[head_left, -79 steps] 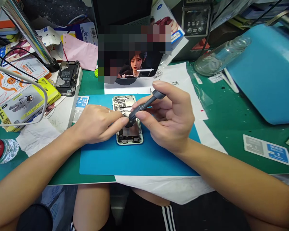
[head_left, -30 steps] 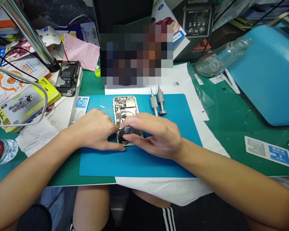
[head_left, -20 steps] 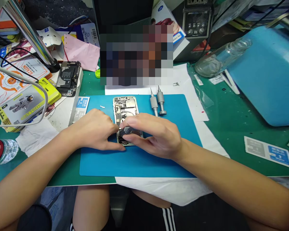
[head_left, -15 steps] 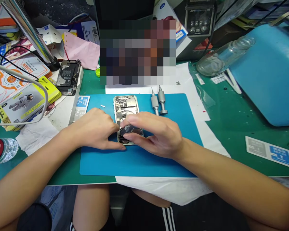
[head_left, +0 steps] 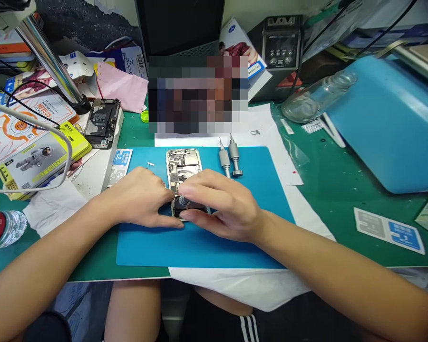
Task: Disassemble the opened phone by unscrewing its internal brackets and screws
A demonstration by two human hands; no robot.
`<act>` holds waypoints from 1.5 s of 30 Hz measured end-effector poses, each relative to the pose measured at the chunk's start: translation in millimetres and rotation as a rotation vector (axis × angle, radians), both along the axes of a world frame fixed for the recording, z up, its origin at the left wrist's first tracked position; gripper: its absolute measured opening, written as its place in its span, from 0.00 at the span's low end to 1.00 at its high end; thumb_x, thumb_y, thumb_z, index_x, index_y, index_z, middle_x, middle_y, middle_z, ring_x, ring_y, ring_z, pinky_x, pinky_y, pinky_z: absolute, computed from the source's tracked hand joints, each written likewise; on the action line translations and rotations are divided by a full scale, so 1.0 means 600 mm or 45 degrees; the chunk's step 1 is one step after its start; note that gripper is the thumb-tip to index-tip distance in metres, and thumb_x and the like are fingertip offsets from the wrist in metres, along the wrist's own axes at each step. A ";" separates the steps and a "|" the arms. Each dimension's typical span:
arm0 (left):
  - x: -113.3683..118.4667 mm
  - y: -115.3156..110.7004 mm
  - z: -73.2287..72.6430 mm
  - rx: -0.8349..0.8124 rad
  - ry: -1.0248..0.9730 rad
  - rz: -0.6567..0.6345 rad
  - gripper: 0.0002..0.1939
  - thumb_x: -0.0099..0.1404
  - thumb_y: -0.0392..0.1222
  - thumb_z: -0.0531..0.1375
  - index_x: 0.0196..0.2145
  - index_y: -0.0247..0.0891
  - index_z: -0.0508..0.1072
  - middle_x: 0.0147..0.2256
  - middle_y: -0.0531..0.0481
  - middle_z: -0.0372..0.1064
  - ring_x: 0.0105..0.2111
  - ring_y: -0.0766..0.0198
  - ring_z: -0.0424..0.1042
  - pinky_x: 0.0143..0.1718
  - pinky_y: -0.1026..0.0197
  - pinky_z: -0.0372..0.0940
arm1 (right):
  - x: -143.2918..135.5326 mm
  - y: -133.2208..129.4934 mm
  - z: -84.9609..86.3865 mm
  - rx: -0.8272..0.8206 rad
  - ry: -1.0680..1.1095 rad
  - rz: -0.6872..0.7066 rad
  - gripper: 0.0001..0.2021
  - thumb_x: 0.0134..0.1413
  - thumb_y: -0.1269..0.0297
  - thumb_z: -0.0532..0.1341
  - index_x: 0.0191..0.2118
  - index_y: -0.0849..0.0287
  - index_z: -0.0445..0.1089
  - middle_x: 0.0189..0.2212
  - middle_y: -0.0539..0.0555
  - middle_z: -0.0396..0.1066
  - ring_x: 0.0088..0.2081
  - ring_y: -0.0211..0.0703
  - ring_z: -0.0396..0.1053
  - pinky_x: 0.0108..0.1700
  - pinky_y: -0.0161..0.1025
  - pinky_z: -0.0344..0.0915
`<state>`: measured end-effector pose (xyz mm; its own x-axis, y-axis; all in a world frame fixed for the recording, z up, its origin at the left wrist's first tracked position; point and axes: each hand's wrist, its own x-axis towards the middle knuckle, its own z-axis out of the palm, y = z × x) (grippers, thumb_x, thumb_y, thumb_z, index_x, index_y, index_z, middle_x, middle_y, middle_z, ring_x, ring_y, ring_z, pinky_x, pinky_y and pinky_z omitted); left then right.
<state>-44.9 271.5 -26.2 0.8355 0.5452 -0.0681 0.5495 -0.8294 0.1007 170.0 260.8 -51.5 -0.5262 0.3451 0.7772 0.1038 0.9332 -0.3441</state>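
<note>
An opened smartphone lies on a blue mat, its circuit boards and inner parts bare. My left hand holds it at the lower left, with fingers curled by its side edge and the thumb stretched along the bottom edge. Over the phone's lower half, my right hand grips a dark, grey-ringed screwdriver between thumb and fingers. Its tip is hidden from view. Two grey screwdrivers, one of them the right-hand screwdriver, rest on the mat beyond my right hand. A tiny pale piece lies left of the phone.
At left are a yellow battery box, another opened phone and a lamp post. A water bottle is at the left edge. A glass jar lies on its side near a large blue sheet at right.
The camera view has shifted slightly, so the desk sits lower in the picture. In my right fingers the screwdriver looks more upright. My left hand stays at the phone's edge.
</note>
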 end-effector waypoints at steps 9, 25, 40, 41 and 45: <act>0.001 0.000 0.001 0.040 0.013 -0.015 0.31 0.65 0.70 0.60 0.22 0.39 0.73 0.18 0.49 0.69 0.20 0.61 0.69 0.24 0.58 0.43 | -0.003 -0.003 0.003 -0.056 0.020 0.109 0.24 0.68 0.76 0.55 0.67 0.62 0.60 0.43 0.59 0.79 0.47 0.44 0.78 0.50 0.45 0.78; -0.001 -0.002 0.001 -0.014 -0.052 -0.007 0.30 0.67 0.67 0.60 0.22 0.38 0.73 0.20 0.49 0.71 0.19 0.63 0.67 0.24 0.59 0.45 | -0.003 0.000 0.005 0.029 -0.045 0.006 0.22 0.69 0.71 0.56 0.66 0.54 0.62 0.37 0.53 0.75 0.40 0.41 0.75 0.43 0.43 0.76; -0.003 -0.002 -0.004 0.049 -0.072 -0.020 0.30 0.66 0.68 0.60 0.22 0.39 0.75 0.19 0.49 0.71 0.19 0.62 0.68 0.24 0.59 0.43 | -0.009 -0.001 0.006 0.041 -0.030 0.076 0.18 0.68 0.75 0.56 0.60 0.61 0.64 0.43 0.59 0.78 0.49 0.45 0.75 0.49 0.44 0.78; -0.003 -0.002 -0.002 0.035 -0.056 -0.019 0.29 0.66 0.68 0.60 0.23 0.40 0.75 0.20 0.49 0.72 0.19 0.62 0.69 0.24 0.59 0.44 | -0.009 -0.001 0.005 0.021 -0.021 0.101 0.19 0.68 0.75 0.55 0.62 0.62 0.62 0.45 0.59 0.79 0.52 0.45 0.75 0.51 0.44 0.78; -0.001 -0.002 0.003 -0.011 -0.012 0.007 0.29 0.66 0.68 0.60 0.22 0.39 0.73 0.19 0.48 0.71 0.20 0.61 0.70 0.24 0.58 0.44 | -0.010 0.001 0.000 0.026 0.004 0.086 0.21 0.68 0.73 0.57 0.64 0.59 0.61 0.41 0.56 0.78 0.44 0.42 0.76 0.47 0.44 0.78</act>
